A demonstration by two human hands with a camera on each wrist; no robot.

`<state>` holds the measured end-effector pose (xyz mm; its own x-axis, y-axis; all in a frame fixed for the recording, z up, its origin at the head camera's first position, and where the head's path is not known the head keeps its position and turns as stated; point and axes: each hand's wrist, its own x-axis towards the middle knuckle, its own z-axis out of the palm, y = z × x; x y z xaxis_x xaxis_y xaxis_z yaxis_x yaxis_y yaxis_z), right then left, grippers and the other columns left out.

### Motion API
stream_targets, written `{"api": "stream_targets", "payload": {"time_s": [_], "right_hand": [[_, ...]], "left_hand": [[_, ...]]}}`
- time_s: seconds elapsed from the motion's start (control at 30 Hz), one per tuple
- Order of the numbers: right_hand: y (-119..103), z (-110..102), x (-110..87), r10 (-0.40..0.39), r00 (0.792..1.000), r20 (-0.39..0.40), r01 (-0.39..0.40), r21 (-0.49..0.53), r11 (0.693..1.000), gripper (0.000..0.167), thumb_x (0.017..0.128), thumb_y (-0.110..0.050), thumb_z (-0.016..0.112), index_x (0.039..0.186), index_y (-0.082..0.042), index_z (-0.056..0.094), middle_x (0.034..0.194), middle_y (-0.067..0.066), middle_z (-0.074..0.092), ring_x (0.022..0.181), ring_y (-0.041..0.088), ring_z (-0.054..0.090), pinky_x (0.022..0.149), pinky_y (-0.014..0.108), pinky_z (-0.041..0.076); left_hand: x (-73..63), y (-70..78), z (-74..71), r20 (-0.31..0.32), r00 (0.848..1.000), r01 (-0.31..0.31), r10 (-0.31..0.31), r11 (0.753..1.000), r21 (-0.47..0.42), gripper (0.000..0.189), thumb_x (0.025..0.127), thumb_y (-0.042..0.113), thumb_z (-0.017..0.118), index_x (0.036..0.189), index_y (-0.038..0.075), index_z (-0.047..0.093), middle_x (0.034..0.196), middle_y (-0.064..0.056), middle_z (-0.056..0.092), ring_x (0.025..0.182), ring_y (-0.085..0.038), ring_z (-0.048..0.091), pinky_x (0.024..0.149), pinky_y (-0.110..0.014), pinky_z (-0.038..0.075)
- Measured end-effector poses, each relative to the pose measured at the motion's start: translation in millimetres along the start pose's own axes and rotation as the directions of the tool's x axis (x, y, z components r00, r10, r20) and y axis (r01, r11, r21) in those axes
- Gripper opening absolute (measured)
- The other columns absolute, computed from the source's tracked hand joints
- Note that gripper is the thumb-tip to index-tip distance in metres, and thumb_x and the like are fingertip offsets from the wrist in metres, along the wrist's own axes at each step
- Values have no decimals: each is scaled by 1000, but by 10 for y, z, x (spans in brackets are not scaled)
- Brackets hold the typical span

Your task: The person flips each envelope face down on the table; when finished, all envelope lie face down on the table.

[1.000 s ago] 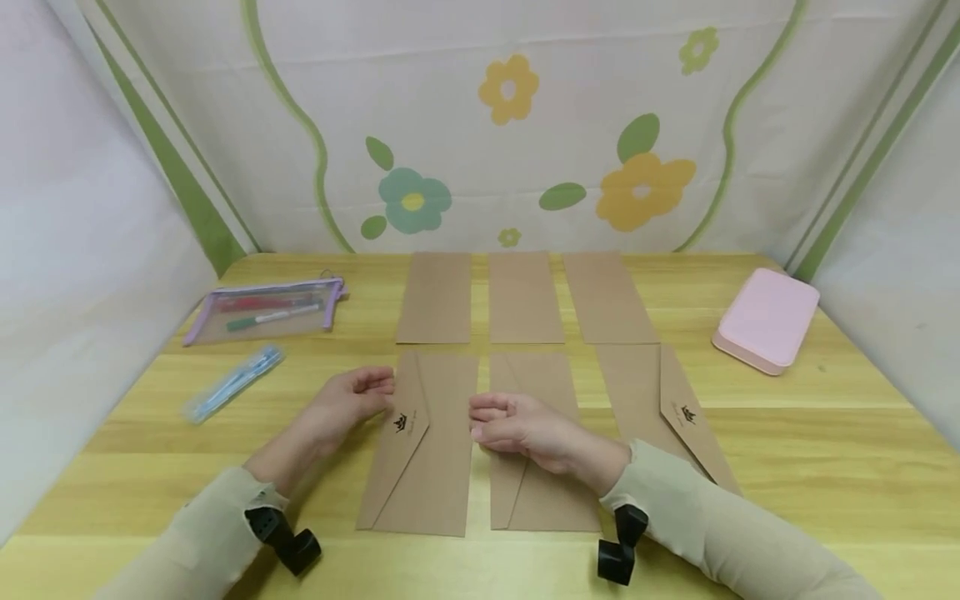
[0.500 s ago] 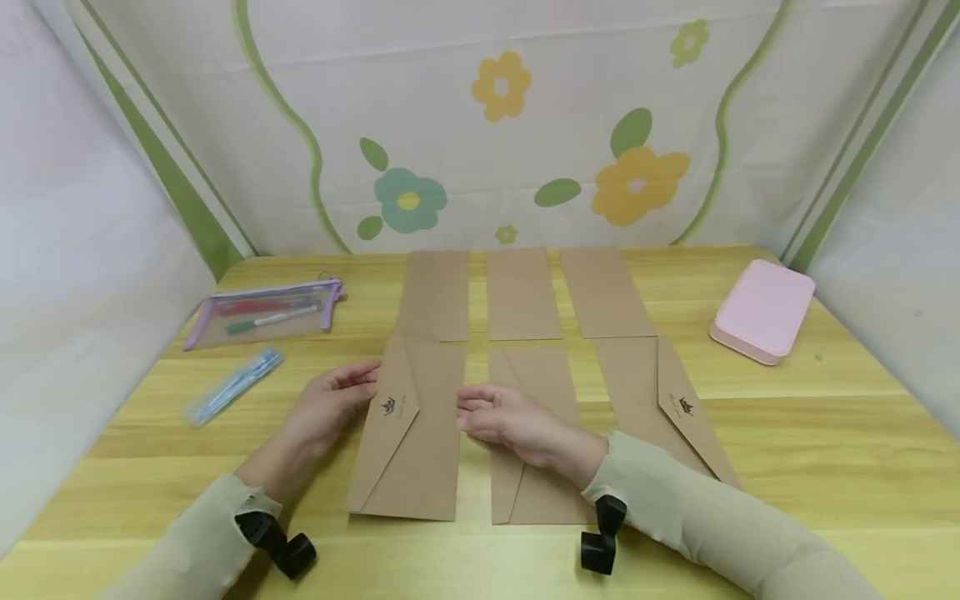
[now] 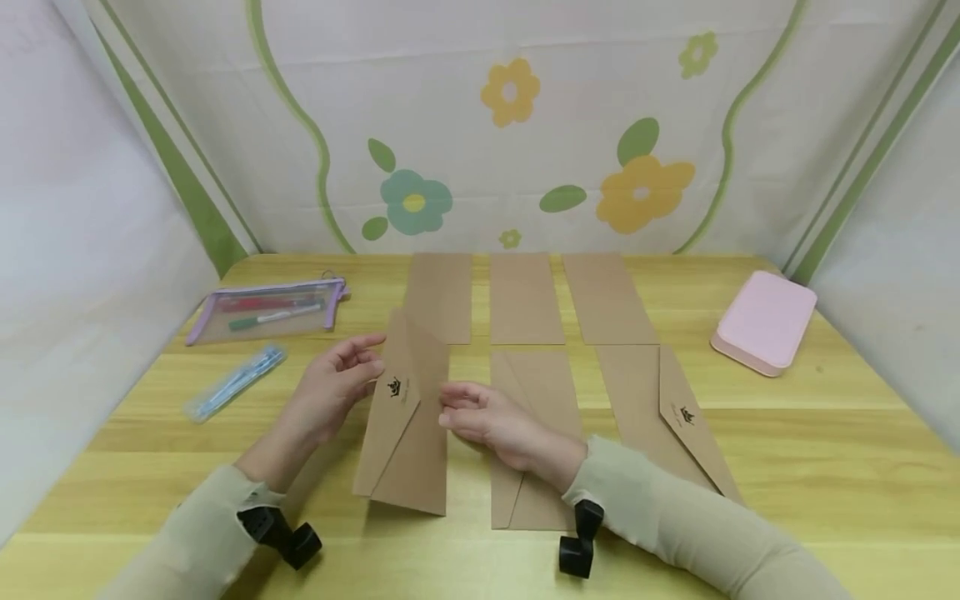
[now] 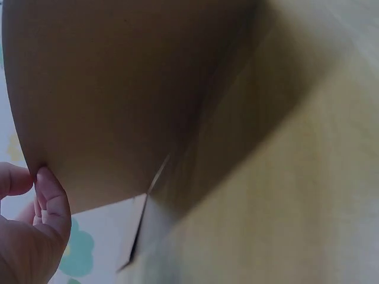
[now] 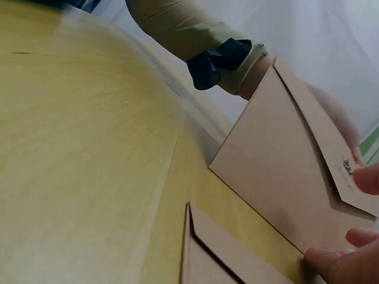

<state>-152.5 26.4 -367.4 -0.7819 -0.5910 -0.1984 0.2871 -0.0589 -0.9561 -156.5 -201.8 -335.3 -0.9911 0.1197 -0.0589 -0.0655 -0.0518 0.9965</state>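
A brown kraft envelope (image 3: 411, 450), with a pointed flap and a small crown print, stands tilted with its left edge raised off the table. My left hand (image 3: 322, 400) pinches that left edge between thumb and fingers; the left wrist view shows the grip on the envelope (image 4: 106, 106) from its shaded underside. At the opposite edge, my right hand (image 3: 502, 429) touches the envelope (image 5: 266, 160) with loosely bent fingers. Beneath the right forearm lies a second flapped envelope (image 3: 543, 392). Further right is a third envelope (image 3: 637, 383), its flap toward the right.
Three plain brown envelopes form a back row: left (image 3: 438, 292), middle (image 3: 527, 296) and right (image 3: 609, 296). On the left are a clear purple-edged pencil pouch (image 3: 262, 315) with pens and a blue plastic packet (image 3: 236, 383). A pink case (image 3: 767, 321) lies at the right.
The left envelope has gone from lying flat to tilted, its left edge lifted by my left hand. My right hand has shifted left along with the envelope's right edge.
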Motion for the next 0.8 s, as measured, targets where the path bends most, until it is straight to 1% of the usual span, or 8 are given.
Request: {"api": "stream_targets", "payload": {"time_s": [0.17, 0.33, 0.5, 0.63, 0.73, 0.8], "right_hand": [[28, 47, 16, -19, 999, -35, 20, 9, 1000, 52, 89, -11, 56, 136, 2, 40, 141, 21, 38, 127, 31, 42, 106, 44, 32], [32, 76, 20, -19, 998, -53, 20, 19, 1000, 51, 90, -14, 57, 136, 2, 42, 140, 18, 42, 127, 31, 43, 106, 44, 33], [37, 65, 31, -24, 998, -66, 26, 33, 999, 51, 90, -13, 55, 137, 3, 40, 139, 20, 43, 125, 30, 45, 105, 43, 34], [30, 46, 21, -33, 996, -87, 35, 24, 999, 54, 89, -10, 56, 138, 1, 38, 137, 23, 43, 119, 27, 50, 104, 44, 36], [0, 41, -16, -51, 992, -117, 52, 5, 999, 57, 88, -7, 56, 140, -1, 36, 141, 22, 39, 121, 28, 47, 104, 43, 36], [-32, 47, -42, -71, 990, -122, 70, -13, 997, 57, 88, -7, 56, 141, -2, 36, 143, 21, 36, 125, 30, 44, 104, 42, 36]], "left_hand": [[44, 67, 121, 28, 998, -47, 47, 999, 8, 45, 89, -1, 53, 132, -4, 40, 90, 4, 54, 81, -6, 53, 70, -21, 50], [90, 103, 258, 53, 995, -83, 82, 996, 18, 46, 89, -2, 51, 133, -7, 36, 88, 2, 53, 80, -6, 52, 69, -22, 50], [142, 121, 402, 25, 994, -106, 104, 993, 54, 47, 87, -3, 51, 132, -6, 39, 89, -1, 48, 74, -5, 51, 64, -20, 50], [155, 131, 497, -7, 992, -123, 124, 985, 122, 46, 83, -5, 49, 129, -3, 44, 88, -5, 46, 65, -5, 48, 60, -19, 47], [164, 115, 544, -26, 988, -145, 152, 975, 169, 46, 79, -5, 49, 125, -1, 49, 86, -8, 47, 60, -6, 45, 56, -18, 45], [171, 97, 555, -38, 985, -158, 167, 972, 172, 46, 77, -5, 49, 123, 0, 50, 85, -8, 47, 59, -6, 44, 54, -17, 43]]}}
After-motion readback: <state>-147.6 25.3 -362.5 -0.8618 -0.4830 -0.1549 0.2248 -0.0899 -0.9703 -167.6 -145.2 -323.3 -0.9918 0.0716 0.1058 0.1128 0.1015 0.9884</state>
